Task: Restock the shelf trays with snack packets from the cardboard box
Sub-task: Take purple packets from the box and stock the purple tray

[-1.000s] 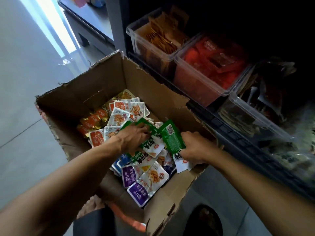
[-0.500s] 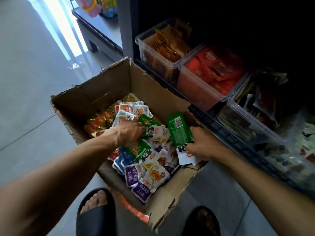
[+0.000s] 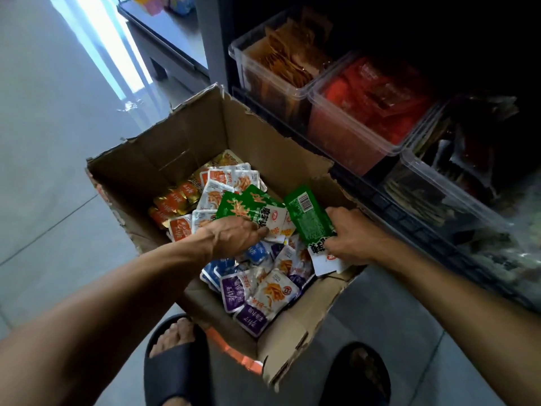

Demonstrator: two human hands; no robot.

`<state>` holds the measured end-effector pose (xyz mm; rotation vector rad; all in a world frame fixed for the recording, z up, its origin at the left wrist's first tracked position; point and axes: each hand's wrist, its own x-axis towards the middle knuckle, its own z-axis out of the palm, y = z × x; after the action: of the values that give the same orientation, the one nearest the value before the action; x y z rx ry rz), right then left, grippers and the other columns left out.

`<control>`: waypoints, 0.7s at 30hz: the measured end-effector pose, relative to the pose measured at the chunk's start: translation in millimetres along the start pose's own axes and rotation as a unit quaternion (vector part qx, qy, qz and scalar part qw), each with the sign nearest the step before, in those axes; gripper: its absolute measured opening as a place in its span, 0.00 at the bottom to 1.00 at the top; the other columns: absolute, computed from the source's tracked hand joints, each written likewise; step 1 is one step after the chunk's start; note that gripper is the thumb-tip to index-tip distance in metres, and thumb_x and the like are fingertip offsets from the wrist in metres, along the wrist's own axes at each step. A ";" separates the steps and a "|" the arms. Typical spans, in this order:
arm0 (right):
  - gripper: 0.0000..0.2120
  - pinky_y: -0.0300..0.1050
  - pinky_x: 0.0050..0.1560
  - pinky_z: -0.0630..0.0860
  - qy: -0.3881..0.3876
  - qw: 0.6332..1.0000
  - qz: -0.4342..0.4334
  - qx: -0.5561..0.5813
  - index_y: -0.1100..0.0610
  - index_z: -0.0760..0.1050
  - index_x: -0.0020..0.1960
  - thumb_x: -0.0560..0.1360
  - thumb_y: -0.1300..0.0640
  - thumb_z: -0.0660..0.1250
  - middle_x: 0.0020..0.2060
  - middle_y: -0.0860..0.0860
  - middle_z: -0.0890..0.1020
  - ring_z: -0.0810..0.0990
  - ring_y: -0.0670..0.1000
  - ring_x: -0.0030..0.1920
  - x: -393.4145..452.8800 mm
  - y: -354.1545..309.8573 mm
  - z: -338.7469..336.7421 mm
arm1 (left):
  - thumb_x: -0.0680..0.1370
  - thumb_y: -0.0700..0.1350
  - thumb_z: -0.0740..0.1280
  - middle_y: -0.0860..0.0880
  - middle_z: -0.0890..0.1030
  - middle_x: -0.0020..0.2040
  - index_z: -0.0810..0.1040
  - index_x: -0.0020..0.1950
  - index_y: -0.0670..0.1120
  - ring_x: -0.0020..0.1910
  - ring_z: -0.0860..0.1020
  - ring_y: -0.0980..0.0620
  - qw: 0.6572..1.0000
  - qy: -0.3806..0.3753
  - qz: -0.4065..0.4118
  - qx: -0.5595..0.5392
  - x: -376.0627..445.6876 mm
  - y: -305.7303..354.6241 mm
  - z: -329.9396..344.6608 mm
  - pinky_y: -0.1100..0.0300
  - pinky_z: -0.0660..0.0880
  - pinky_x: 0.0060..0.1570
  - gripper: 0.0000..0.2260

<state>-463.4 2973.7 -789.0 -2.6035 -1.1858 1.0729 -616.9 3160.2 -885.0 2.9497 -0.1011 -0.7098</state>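
- Since half a second ago, the left hand (image 3: 234, 234) has lifted its green packets (image 3: 251, 208) higher out of the pile, fanning them toward the right hand (image 3: 355, 240).
- Left hand pinches two or three green packets by their white lower ends, picture side up.
- Right hand clasps another green packet (image 3: 307, 218) near its lower end, barcode side up, above the near right corner of the cardboard box (image 3: 292, 332).
- Both bunches are close beside each other, nearly touching over the loose packets in the box.
- To do this step well, I judge it best to slide the left bunch onto the right one, all edges lined up, and gather only green ones, so one hand can carry a tidy stack.
- Slippery foil could let a packet slide free, so a firm pinch across the whole stack seems wise.
- Trays (image 3: 351, 136) on the shelf sit just right of the box, beyond the right hand; which one takes green packets I cannot tell.
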 end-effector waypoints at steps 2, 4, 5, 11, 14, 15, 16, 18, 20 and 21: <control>0.10 0.48 0.41 0.78 0.002 1.000 -0.009 0.015 0.54 0.73 0.53 0.72 0.58 0.67 0.42 0.52 0.80 0.79 0.54 0.42 -2.0 -0.5 -2.5 | 0.85 0.46 0.51 0.46 0.77 0.43 0.64 0.66 0.45 0.35 0.78 0.49 0.994 0.028 -0.041 -0.095 -4.5 -0.4 -12.8 0.54 0.79 0.33 0.11; 0.10 0.46 0.41 0.76 0.009 0.999 -0.015 0.043 0.54 0.74 0.54 0.72 0.59 0.67 0.42 0.51 0.80 0.79 0.53 0.43 -6.8 -2.2 -7.5 | 0.84 0.41 0.56 0.43 0.79 0.42 0.61 0.69 0.45 0.35 0.79 0.46 0.975 0.095 -0.067 -0.192 -9.8 -0.8 -27.6 0.54 0.78 0.32 0.14; 0.10 0.46 0.42 0.76 0.016 0.998 -0.018 0.062 0.55 0.74 0.54 0.73 0.59 0.68 0.43 0.52 0.80 0.80 0.53 0.44 -9.9 -3.7 -11.5 | 0.82 0.39 0.59 0.42 0.79 0.41 0.57 0.73 0.45 0.34 0.78 0.46 0.963 0.128 -0.072 -0.228 -14.2 -1.8 -36.9 0.55 0.76 0.31 0.21; 0.06 0.48 0.39 0.75 0.072 0.988 -0.068 0.118 0.53 0.75 0.44 0.72 0.63 0.68 0.38 0.52 0.82 0.80 0.51 0.39 -48.7 -21.9 -54.4 | 0.75 0.32 0.61 0.46 0.79 0.59 0.65 0.76 0.51 0.44 0.81 0.49 0.892 0.179 -0.131 -0.394 -56.7 10.8 -109.4 0.58 0.81 0.40 0.30; 0.08 0.49 0.34 0.72 0.116 0.986 -0.105 0.062 0.51 0.73 0.44 0.72 0.64 0.65 0.34 0.51 0.79 0.79 0.52 0.36 -82.4 -33.1 -76.0 | 0.78 0.30 0.58 0.55 0.80 0.42 0.83 0.51 0.42 0.38 0.80 0.56 0.824 0.171 -0.172 -0.512 -79.4 31.1 -152.0 0.57 0.79 0.41 0.16; 0.10 0.48 0.33 0.71 0.131 0.983 -0.125 0.036 0.50 0.73 0.45 0.72 0.65 0.64 0.34 0.50 0.78 0.78 0.51 0.34 -95.8 -37.3 -81.4 | 0.78 0.29 0.57 0.54 0.80 0.38 0.83 0.48 0.40 0.33 0.79 0.58 0.792 0.166 -0.179 -0.559 -86.7 38.5 -164.9 0.61 0.79 0.34 0.16; 0.12 0.48 0.33 0.72 0.149 0.978 -0.145 0.002 0.49 0.74 0.48 0.73 0.66 0.64 0.35 0.50 0.79 0.78 0.51 0.35 -110.3 -42.3 -86.0 | 0.78 0.29 0.56 0.53 0.82 0.35 0.83 0.48 0.38 0.29 0.79 0.58 0.762 0.164 -0.182 -0.600 -95.3 47.1 -179.0 0.64 0.76 0.29 0.15; 0.19 0.50 0.39 0.78 0.210 0.957 -0.176 -0.100 0.50 0.74 0.60 0.73 0.67 0.63 0.44 0.52 0.81 0.80 0.53 0.41 -138.7 -50.0 -92.9 | 0.78 0.33 0.60 0.51 0.83 0.32 0.82 0.48 0.36 0.30 0.80 0.53 0.715 0.174 -0.197 -0.648 -114.0 65.4 -205.6 0.65 0.76 0.28 0.11; 0.19 0.51 0.41 0.79 0.285 0.913 -0.215 -0.197 0.50 0.72 0.65 0.75 0.63 0.61 0.50 0.52 0.82 0.82 0.56 0.46 -164.9 -54.3 -100.2 | 0.80 0.47 0.64 0.44 0.84 0.37 0.82 0.49 0.37 0.35 0.81 0.46 0.670 0.164 -0.214 -0.692 -134.1 84.0 -228.4 0.61 0.79 0.34 0.14; 0.18 0.50 0.39 0.78 0.308 0.893 -0.229 -0.236 0.51 0.72 0.65 0.76 0.61 0.60 0.50 0.52 0.82 0.82 0.57 0.45 -177.1 -55.0 -104.2 | 0.80 0.54 0.64 0.41 0.84 0.41 0.82 0.49 0.38 0.38 0.82 0.44 0.652 0.146 -0.205 -0.715 -143.0 92.6 -238.3 0.59 0.79 0.37 0.20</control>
<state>-512.6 2910.4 -592.0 -2.4225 -1.8738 -0.1548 -638.8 3101.9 -598.8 1.4238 0.7881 -0.1019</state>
